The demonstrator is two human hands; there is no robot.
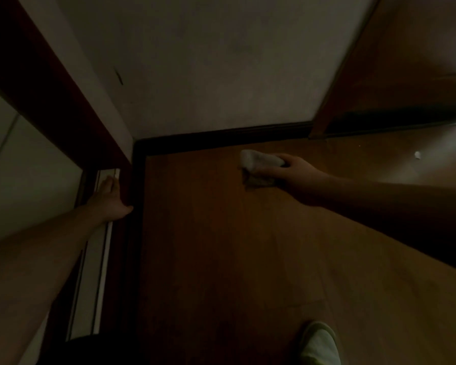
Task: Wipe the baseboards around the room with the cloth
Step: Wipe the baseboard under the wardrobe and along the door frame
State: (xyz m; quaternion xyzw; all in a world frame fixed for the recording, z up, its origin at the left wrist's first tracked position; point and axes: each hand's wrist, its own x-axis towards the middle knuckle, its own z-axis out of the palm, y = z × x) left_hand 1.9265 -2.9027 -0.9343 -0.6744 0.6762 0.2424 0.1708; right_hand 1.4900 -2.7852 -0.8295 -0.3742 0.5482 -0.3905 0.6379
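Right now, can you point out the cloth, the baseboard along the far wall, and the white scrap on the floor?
cloth (261, 159), head view, on its pale upper fold.
baseboard (221, 137), head view, on the dark strip under the far wall.
white scrap (417, 154), head view, on its middle, lying on the floor.

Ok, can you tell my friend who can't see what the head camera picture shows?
In a dim room corner, a person's right hand holds a pale cloth just above the wooden floor, close to the dark baseboard. Their left hand rests on the door frame's edge, and one light slipper shows below.
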